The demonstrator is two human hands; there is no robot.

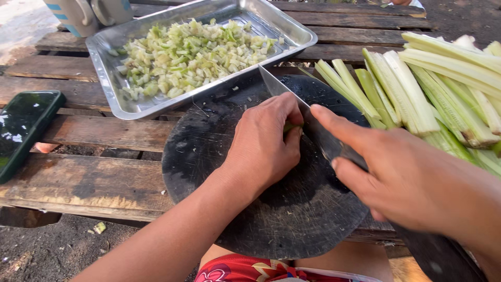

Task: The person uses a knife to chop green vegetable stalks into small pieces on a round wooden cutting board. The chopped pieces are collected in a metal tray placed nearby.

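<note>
My left hand (266, 143) is curled on a round black cutting board (229, 172), pinching a small green stalk piece (288, 127) that barely shows under the fingers. My right hand (396, 175) grips a knife (292, 102), with the index finger laid along the blade's spine. The blade rests right against my left fingertips. A pile of long pale green peeled stalks (433, 89) lies to the right, partly over the board's edge.
A metal tray (104, 68) holding chopped green pieces (188, 55) sits behind the board. A dark phone (23, 128) lies at the left on the wooden slat table (78, 183). A mug (86, 15) stands at the back left.
</note>
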